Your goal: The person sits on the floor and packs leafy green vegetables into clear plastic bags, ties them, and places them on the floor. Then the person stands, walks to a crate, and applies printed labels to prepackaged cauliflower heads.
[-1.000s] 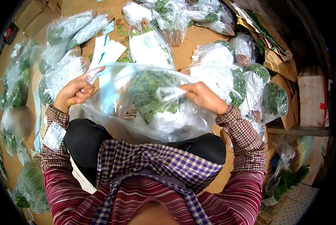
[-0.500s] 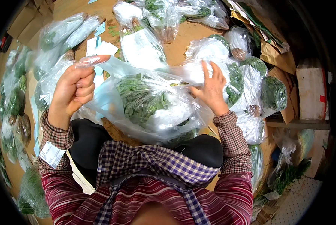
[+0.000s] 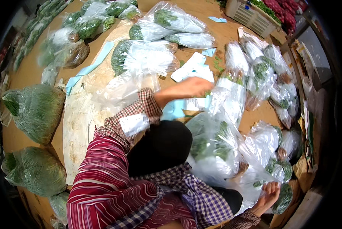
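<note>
A large clear plastic bag [image 3: 213, 143] with leafy green herbs and white wrapping inside lies in front of my lap. My right hand [image 3: 268, 196], at the lower right, has its fingers curled on the bag's stretched edge. My left hand [image 3: 194, 87] reaches across above light-blue and white paper pieces, beside a white printed label [image 3: 195, 104]. Its fingers are drawn together and partly smeared. A small green bit shows at the fingertips, but what they hold is unclear. A white label sticks to my left sleeve [image 3: 134, 124].
Bagged greens [image 3: 144, 57] lie beyond my left hand, and more bundles [image 3: 260, 72] at the right. Big round bags of greens [image 3: 33, 112] stand at the left. A pale crate [image 3: 251, 17] and red net sacks [image 3: 281, 13] are at the back right.
The view has swung to the left. My left hand has let go of the bag's edge and reached to the papers. My right hand has gone from spread fingers to gripping the bag.
</note>
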